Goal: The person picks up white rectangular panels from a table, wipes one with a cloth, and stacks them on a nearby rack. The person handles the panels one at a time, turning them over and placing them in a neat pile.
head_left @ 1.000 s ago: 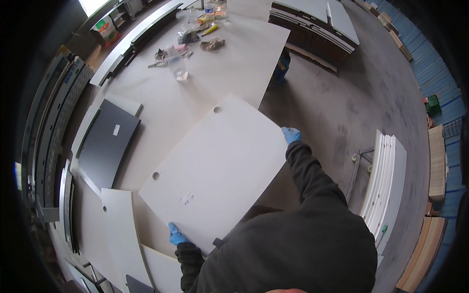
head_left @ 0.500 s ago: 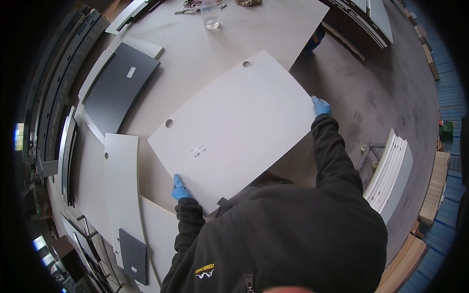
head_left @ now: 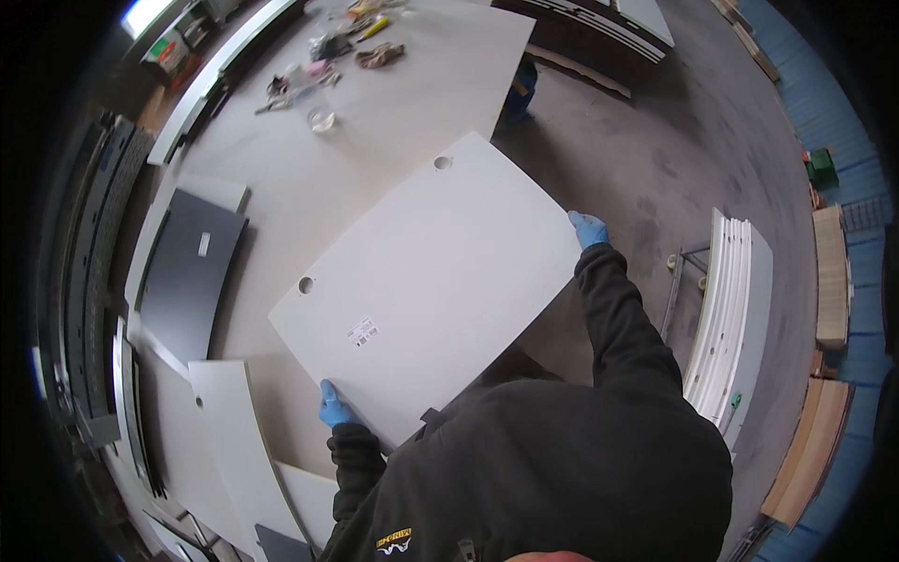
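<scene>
looks down past a dark jacket (head_left: pixel 543 459) at a wide pale bench (head_left: pixel 412 84), with a large white panel (head_left: pixel 440 262) slanting across its near edge, right in front of the torso. grips the panel's left short edge with the left hand (head_left: pixel 335 406), gloved in blue and closed in a pinch on the rim. pinches the opposite short edge, close to its near corner, with the right hand (head_left: pixel 588 230), gloved in blue too. cannot tell how far the fingers reach underneath. probably spreads the grip to opposite ends to keep so broad a board level and steady. cannot tell resting on the bench from hovering just above. shows two round holes (head_left: pixel 305 286) along the far long edge and a printed label (head_left: pixel 362 332) near the left end, both face up, perhaps for easy checking. to the left, includes a dark grey panel (head_left: pixel 192 276) lying apart, and below, a narrow white board (head_left: pixel 229 421). towards the far end, includes a clear cup (head_left: pixel 322 120) and a crumpled rag (head_left: pixel 379 56), seemingly kept clear of the panel. at the right, shows a stack of white panels (head_left: pixel 716 318) beside a metal frame (head_left: pixel 674 295), set on edge, likely to save room.
</scene>
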A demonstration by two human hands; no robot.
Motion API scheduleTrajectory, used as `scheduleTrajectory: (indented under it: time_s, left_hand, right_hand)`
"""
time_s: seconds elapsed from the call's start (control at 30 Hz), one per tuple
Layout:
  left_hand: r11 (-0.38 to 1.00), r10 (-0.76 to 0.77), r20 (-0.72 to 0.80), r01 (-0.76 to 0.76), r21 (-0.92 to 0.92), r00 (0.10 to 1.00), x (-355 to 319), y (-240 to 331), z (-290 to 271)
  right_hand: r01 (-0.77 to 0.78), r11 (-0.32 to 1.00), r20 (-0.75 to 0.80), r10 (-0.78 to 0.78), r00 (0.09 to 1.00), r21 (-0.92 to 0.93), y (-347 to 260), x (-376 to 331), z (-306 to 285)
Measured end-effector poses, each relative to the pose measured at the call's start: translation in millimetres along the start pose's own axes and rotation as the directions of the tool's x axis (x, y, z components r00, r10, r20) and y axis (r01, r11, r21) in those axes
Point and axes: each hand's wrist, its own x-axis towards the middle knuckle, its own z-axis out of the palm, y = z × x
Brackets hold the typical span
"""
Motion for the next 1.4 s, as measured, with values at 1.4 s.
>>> scheduleTrajectory:
  time_s: [1.4]
  left_hand:
    - [0.975, 0.091, 0.254, -0.035, -0.22, 0.963, -17, 55, 1118]
  right_hand:
    - [0.034, 0.881, 0.089, 0.01, 0.996, -0.471, -310, 985, -349]
